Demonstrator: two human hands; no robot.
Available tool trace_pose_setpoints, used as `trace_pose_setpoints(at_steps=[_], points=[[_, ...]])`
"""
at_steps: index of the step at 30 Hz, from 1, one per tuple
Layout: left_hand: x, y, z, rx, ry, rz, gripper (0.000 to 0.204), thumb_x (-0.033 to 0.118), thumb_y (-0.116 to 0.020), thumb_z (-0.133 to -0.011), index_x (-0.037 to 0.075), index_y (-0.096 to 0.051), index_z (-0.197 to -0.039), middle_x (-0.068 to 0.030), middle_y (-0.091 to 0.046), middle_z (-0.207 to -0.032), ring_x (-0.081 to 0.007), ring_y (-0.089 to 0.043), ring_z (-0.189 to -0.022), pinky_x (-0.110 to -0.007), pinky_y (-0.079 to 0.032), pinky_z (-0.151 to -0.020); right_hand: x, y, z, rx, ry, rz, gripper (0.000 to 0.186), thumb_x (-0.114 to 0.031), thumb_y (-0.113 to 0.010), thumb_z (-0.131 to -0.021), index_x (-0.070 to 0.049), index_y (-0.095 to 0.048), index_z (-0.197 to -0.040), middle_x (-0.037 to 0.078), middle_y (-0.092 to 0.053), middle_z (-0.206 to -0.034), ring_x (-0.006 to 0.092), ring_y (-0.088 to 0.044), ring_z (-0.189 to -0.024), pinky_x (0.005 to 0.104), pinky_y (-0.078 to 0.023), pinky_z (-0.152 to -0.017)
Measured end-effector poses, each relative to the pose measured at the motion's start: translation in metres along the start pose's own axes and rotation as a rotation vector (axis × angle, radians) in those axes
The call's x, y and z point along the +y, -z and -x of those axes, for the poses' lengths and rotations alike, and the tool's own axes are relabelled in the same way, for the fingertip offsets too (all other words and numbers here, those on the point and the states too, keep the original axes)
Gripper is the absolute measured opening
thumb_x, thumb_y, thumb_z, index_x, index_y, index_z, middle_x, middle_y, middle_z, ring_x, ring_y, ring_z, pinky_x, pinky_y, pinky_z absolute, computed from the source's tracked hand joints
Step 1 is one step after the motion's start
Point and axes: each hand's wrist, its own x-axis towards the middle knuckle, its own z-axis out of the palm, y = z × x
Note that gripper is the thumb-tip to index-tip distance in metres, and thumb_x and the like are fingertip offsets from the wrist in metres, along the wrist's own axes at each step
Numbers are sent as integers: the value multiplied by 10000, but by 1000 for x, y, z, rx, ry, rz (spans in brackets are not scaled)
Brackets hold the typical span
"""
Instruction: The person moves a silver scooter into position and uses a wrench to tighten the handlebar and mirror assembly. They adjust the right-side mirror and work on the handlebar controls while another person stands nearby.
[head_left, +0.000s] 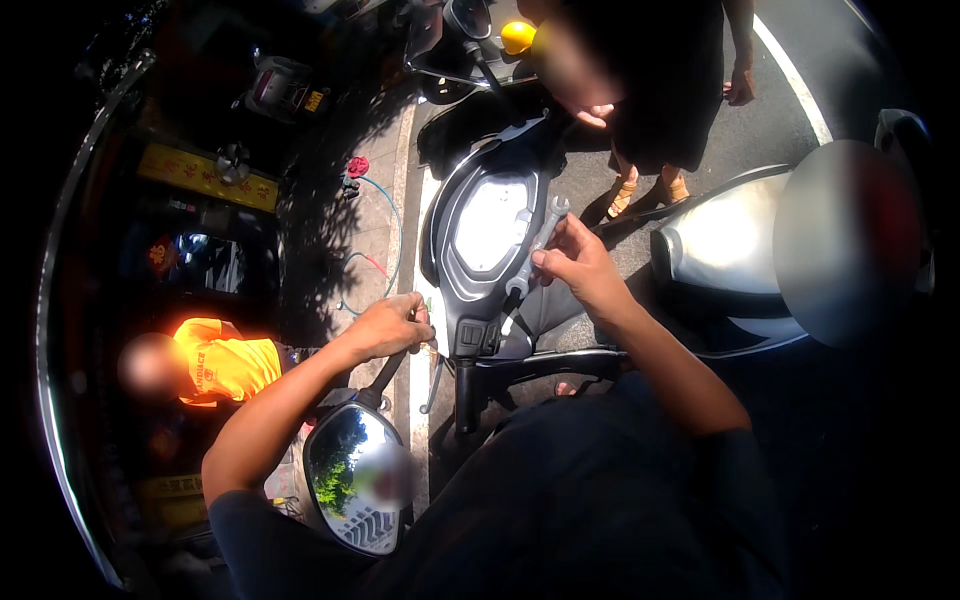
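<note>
In my right hand (pixel 583 262) I grip a silver open-ended wrench (pixel 545 228), held upright over the right side of a scooter's dashboard (pixel 490 224). My left hand (pixel 398 327) has its fingers curled at the left of the handlebar controls (pixel 478 337), by the base of the mirror stalk (pixel 385 373); what they hold there is too small to make out. The black handlebar grip (pixel 466 397) points toward me, and the round-cornered mirror (pixel 350 470) lies beside my left forearm.
A person in dark clothes (pixel 660 80) stands beyond the scooter, whose seat (pixel 725 235) extends right. A person in an orange shirt (pixel 225 365) is at the left. Hoses (pixel 395 230) lie on the pavement. Another scooter with a yellow object (pixel 518 37) is at the top.
</note>
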Motion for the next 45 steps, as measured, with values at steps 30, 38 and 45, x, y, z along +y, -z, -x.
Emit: trace_pose_setpoints(at_steps=[30, 38, 45], points=[[-8, -21, 26, 125, 86, 578, 137, 203, -583, -974, 72, -547, -952, -8, -584, -735, -60, -518, -628, -203, -404, -563, 96, -50, 19, -270, -283, -284, 272, -132, -534, -1009, 13, -571, -1236, 119, -704, -1053, 100, -626, -873, 249, -517, -761], [-18, -25, 30, 156, 30, 632, 197, 210, -552, -1012, 41, -584, -1107, -34, -651, -903, -78, -583, -740, -216, -469, -668, 52, -26, 3, -184, -110, 38, 325, -300, -509, -1047, -23, -674, -1092, 43, -685, -995, 106, -604, -850, 280, -486, -783], [-49, -59, 42, 343, -153, 670, 441, 60, -670, -916, -8, -535, -1330, -101, -656, -1185, -135, -622, -934, -277, -523, -822, -6, -88, 22, -627, 594, 636, 316, -222, -696, -900, -84, -632, -1178, 77, -584, -1050, 231, -625, -966, 353, -523, -734]])
